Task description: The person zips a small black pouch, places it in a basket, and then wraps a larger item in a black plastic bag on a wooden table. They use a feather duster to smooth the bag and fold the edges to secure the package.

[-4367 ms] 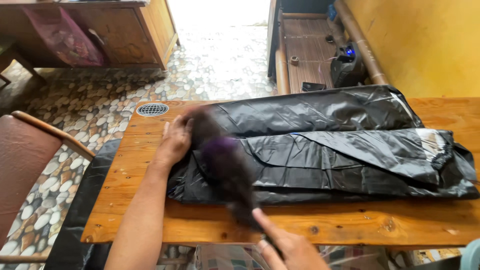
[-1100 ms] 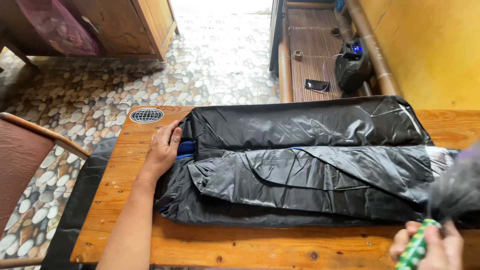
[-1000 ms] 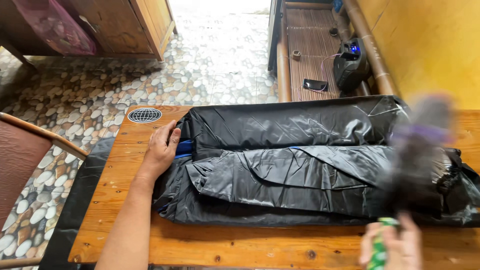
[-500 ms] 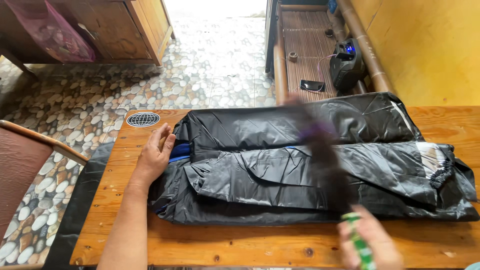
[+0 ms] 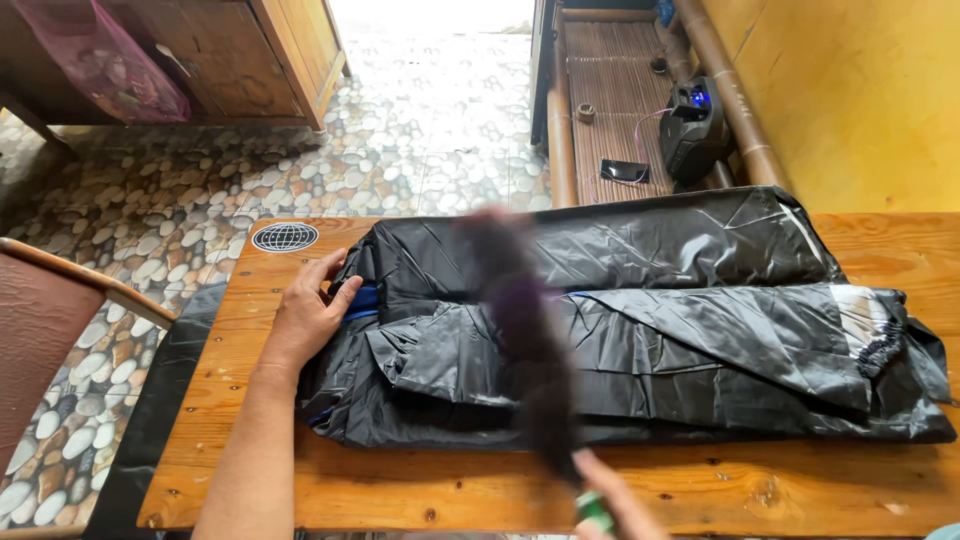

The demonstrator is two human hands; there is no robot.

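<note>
A long bundle wrapped in black plastic sheeting lies across a wooden table. My left hand rests flat on the bundle's left end, fingers spread, beside a strip of blue showing under the plastic. My right hand at the bottom edge grips the green handle of a dark purple feather duster. The duster's head is motion-blurred and lies over the middle-left of the bundle.
A round globe sticker marks the table's far left corner. A brown chair stands at the left. Beyond the table are a pebble-pattern floor, a wooden cabinet, and a bench holding a black speaker and a phone. A yellow wall rises at the right.
The duster has swept from the bundle's right end leftward across the plastic to the middle-left. My left hand has stayed pressed on the left end.
</note>
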